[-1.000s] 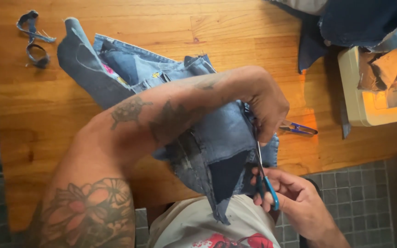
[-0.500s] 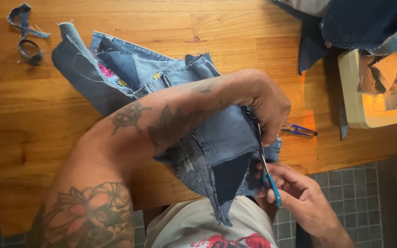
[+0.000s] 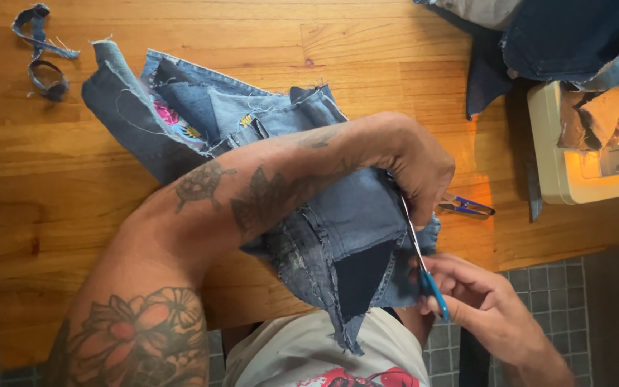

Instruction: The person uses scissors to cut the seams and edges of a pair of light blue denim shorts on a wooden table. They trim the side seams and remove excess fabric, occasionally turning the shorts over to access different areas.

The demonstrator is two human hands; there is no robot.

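A piece of denim (image 3: 338, 215) lies on the wooden counter (image 3: 51, 201), its near end hanging over the counter's near edge toward the person's lap. The left hand (image 3: 417, 165) reaches across from the left and is clenched on the denim's right edge, pinching the cloth just at the scissors' blades. The right hand (image 3: 478, 301), nearer and to the right, past the counter's edge and over the tiled floor (image 3: 546, 287), is closed around the blue handles of the scissors (image 3: 420, 258), whose blades point away from the person along the denim's right edge, up to the left hand's fingers. The denim thus sits under and between both hands, most of it spreading left and far beneath the left forearm. Just right of the left hand a small blue snipper (image 3: 467, 208) lies on the counter. A sewing machine (image 3: 589, 158) stands at the right with dark cloth (image 3: 560, 36) heaped beyond it. Denim scraps (image 3: 41, 54) lie at the far left corner.
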